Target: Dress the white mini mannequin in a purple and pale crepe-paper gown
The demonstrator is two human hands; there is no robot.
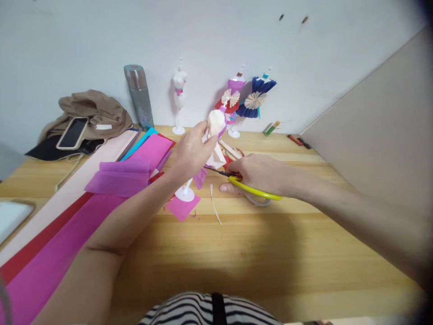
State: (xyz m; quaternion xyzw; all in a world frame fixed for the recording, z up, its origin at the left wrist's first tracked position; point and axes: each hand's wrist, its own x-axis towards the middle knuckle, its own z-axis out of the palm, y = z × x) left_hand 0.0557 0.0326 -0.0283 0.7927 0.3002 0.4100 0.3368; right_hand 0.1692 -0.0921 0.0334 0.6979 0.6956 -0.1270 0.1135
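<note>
My left hand (195, 148) is closed around a small white dress form (216, 121), which tilts to the right over its round white base (184, 193). Cream paper (215, 158) hangs from the form below my fingers, and a purple strip runs along its right side. In my right hand (253, 171) are yellow-handled scissors (255, 189). Their dark blades point left, just under the cream paper; whether they touch it I cannot tell. A pink paper square (183, 207) and a thin cream strip (214, 205) lie on the table below.
Coloured paper sheets (67, 234) cover the left side. Behind stand a bare dress form (179, 85), two dressed forms (259, 97) and a grey bottle (139, 97). A phone (72, 133) rests on brown cloth (91, 110). A tape roll (259, 201) sits under my right hand.
</note>
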